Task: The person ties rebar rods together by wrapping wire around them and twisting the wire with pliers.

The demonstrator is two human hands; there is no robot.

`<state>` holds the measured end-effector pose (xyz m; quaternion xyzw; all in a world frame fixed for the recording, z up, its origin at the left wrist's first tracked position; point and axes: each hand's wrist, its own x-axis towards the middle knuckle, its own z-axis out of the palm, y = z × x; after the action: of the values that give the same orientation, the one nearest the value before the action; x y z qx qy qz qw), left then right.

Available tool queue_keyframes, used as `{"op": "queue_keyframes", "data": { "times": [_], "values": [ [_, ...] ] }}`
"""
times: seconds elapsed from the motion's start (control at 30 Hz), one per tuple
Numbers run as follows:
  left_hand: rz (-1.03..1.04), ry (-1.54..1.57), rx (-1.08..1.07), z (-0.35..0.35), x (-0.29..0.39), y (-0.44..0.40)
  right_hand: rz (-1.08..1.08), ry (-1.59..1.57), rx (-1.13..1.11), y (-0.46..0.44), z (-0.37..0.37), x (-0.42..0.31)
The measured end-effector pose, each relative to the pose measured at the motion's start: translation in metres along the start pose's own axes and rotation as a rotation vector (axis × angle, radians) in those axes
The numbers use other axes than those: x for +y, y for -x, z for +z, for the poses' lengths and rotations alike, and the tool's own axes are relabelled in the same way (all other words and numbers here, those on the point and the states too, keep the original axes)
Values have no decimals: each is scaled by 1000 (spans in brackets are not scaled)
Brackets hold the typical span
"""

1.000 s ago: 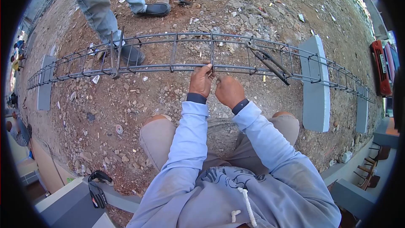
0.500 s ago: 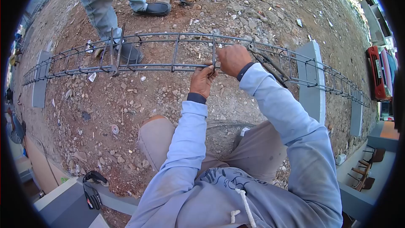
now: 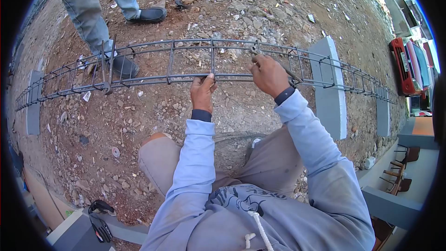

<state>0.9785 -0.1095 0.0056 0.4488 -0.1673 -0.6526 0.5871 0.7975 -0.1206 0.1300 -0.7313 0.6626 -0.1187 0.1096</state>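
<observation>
A long rebar cage (image 3: 153, 81) of dark steel bars and square stirrups runs across in front of me. My left hand (image 3: 203, 95) is closed on its near lower bar, thumb and fingertips pinching where a stirrup (image 3: 213, 58) crosses; any wire between them is too small to make out. Farther right, my right hand (image 3: 269, 76) curls over a pair of tying pincers (image 3: 291, 73) lying across the cage. The hand covers their middle, while the head and a handle show beyond it.
A second pair of pincers (image 3: 108, 85) hangs on the cage at left. Grey blocks (image 3: 332, 111) support the cage. A person's shoe (image 3: 124, 67) is beside it on the rubble ground. A black glove (image 3: 100, 225) lies lower left, and a red car (image 3: 402, 65) is at right.
My right hand has left the stirrup joint and moved right onto the pincers. The left hand still pinches at the joint. The whole view has shifted slightly.
</observation>
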Motion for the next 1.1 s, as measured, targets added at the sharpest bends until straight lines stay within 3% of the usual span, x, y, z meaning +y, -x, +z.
{"op": "queue_keyframes", "data": {
  "times": [0.03, 0.1, 0.2, 0.43, 0.53, 0.6, 0.63, 0.73, 0.87, 1.1],
  "values": [
    [-16, -70, 39, -4, -9, -3, 22, 154, 167, -2, -6, 22],
    [-109, -123, 143, 2, -10, 4, 173, 371, 9, -2, -1, 67],
    [-221, -88, 155, 14, 0, 20, 203, 269, -128, 4, 12, 98],
    [-284, 231, -17, 18, 1, 25, -80, 338, -164, 4, -18, 89],
    [-288, 311, -57, 13, -12, 26, 97, -187, -307, 1, -36, 63],
    [-289, 365, -87, 12, -17, 27, 373, -864, -491, 12, -49, 25],
    [-293, 383, -90, 13, -16, 31, 317, -706, -599, 11, -48, 18],
    [-268, 343, -94, 10, -12, 33, -182, 22, -478, 14, -33, 10],
    [-193, 242, -60, 10, -14, 36, -227, 313, -422, 15, -31, -8],
    [-153, 222, -10, 13, -21, 35, -365, 509, -364, 9, -34, -20]
  ]
}}
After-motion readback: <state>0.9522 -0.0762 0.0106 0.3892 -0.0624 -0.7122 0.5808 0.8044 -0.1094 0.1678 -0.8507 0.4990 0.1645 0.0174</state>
